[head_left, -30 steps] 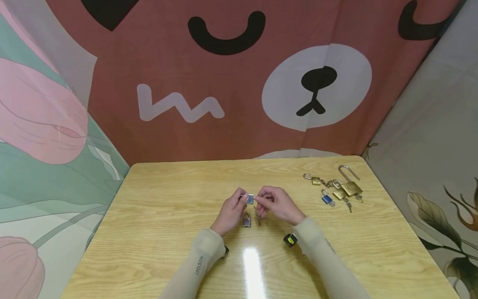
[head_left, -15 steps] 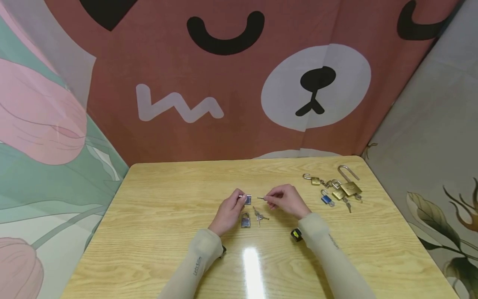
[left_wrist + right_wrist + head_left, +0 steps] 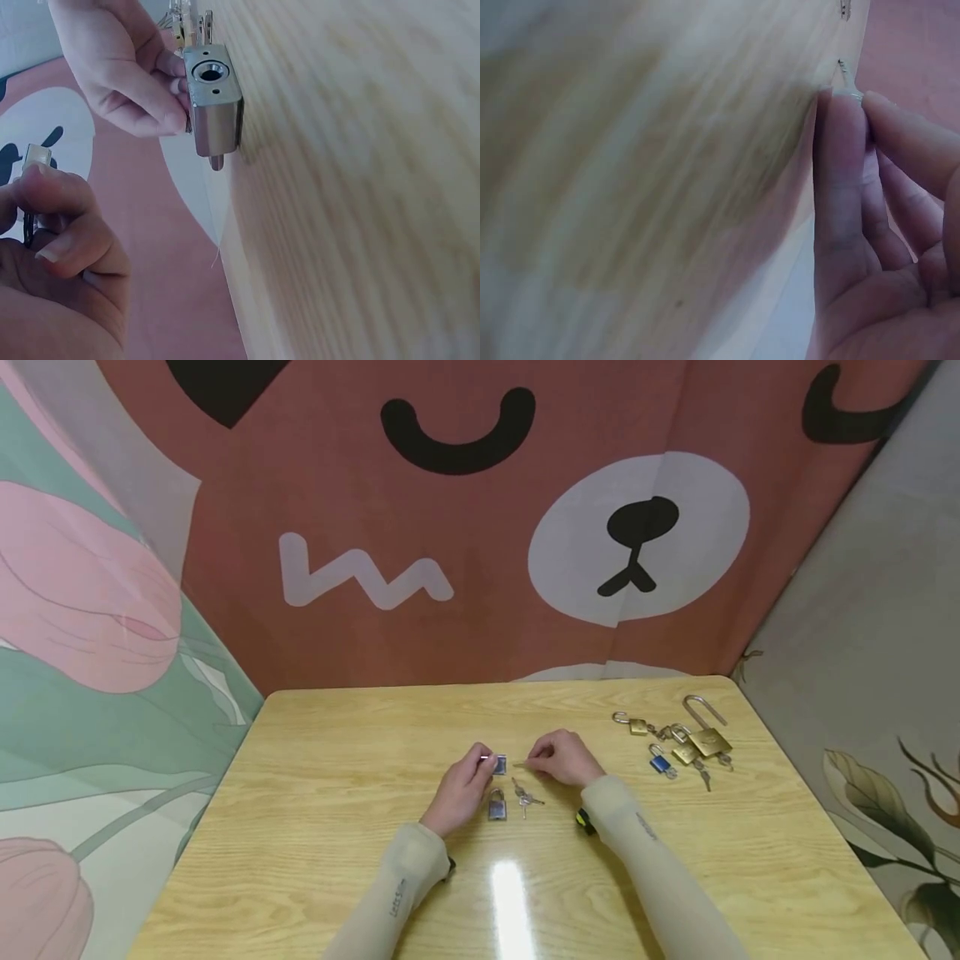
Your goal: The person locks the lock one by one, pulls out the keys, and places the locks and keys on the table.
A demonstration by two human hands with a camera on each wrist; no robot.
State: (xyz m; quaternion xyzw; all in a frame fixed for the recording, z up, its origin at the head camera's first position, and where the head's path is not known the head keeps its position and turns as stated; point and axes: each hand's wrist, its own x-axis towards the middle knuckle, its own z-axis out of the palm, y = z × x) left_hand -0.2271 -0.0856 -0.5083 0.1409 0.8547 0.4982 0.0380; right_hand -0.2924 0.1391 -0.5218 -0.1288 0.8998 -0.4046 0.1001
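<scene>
My left hand point(image 3: 459, 787) grips a small silver padlock point(image 3: 501, 766) by its shackle side, the body sticking out to the right. Facing it, my right hand point(image 3: 566, 758) pinches a key point(image 3: 520, 766) between thumb and forefinger, its blade towards the held padlock with a small gap between. In the right wrist view the key point(image 3: 845, 75) shows past the fingertips, low over the tabletop. A second silver padlock point(image 3: 497, 807) lies on the table below the hands; the left wrist view shows its keyhole end. Beside it several loose keys point(image 3: 527, 798) lie in a cluster.
At the table's back right lie a blue padlock point(image 3: 661, 764), a small brass padlock point(image 3: 637, 727) and a large long-shackled brass padlock point(image 3: 711, 742), with keys among them. Printed fabric point(image 3: 375, 652) hangs behind the wooden table point(image 3: 337, 760).
My right hand was at the held padlock, then drew away to the right with the key in its fingers. Since then it has come slightly back left. The left hand keeps its hold.
</scene>
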